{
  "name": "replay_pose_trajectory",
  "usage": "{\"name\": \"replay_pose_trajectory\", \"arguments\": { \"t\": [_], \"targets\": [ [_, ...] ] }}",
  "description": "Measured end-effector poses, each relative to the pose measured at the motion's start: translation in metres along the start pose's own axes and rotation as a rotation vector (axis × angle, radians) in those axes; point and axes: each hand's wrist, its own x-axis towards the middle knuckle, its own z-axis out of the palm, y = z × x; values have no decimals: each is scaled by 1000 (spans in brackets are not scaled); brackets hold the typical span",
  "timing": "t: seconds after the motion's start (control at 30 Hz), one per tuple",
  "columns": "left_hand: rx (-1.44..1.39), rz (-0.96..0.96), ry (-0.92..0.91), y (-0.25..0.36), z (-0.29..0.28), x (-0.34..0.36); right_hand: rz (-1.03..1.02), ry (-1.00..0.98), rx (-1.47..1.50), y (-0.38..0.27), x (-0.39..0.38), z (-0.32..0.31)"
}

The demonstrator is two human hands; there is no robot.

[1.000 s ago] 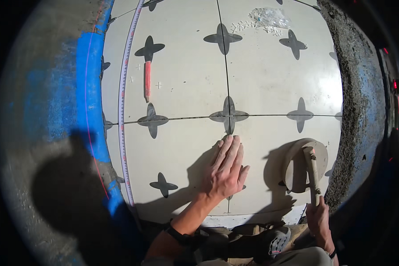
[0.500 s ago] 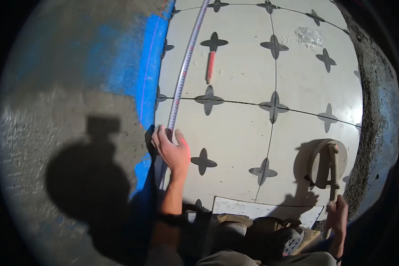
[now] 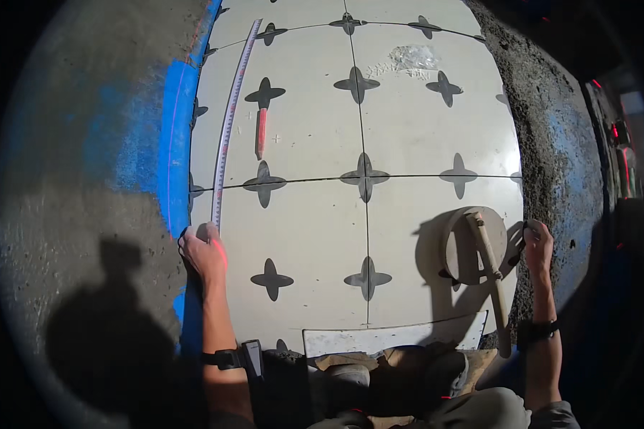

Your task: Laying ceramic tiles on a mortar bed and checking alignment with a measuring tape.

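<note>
My left hand (image 3: 205, 252) is closed at the left edge of the cream tiles (image 3: 315, 229), with its thumb on the near part of a long graduated measuring strip (image 3: 229, 132). The strip lies flat along the tiles, its far end in sight and its near end hidden by my hand and arm. Out past the right tile edge, my right hand (image 3: 539, 247) has curled fingers; what they hold, if anything, is hidden. Beside it a round, pale disc-shaped tool (image 3: 454, 247) with a wooden handle (image 3: 488, 257) rests on the tiles.
A red marker-like stick (image 3: 262, 134) lies right of the strip. Farther off is a crumpled clear patch (image 3: 415, 57). Blue-coated floor (image 3: 175, 143) borders the tiles on the left, rough mortar (image 3: 537, 121) on the right. A white board (image 3: 401, 336) lies close to my knees.
My right hand has let go of the wooden handle and moved up to the tiles' right edge. The handle now slants differently. The view has shifted right; my left hand stays by the strip.
</note>
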Motion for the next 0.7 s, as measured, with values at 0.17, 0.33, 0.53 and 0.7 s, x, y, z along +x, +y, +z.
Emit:
{"name": "replay_pose_trajectory", "arguments": {
  "t": [0.17, 0.33, 0.53, 0.7],
  "targets": [
    [29, 0, 16, 13, -9, -1, -65, 2, -13, -20, -8, 2],
    [-273, -206, -121, 17, -16, 6, -12, -25, 111, -22, -10, -3],
    [-317, -184, -144, 11, -22, 6, -70, -95, 283, -32, -16, -3],
    [-278, -102, -271, 9, -31, 13, -62, -81, 123, -22, -8, -11]
  ]
}}
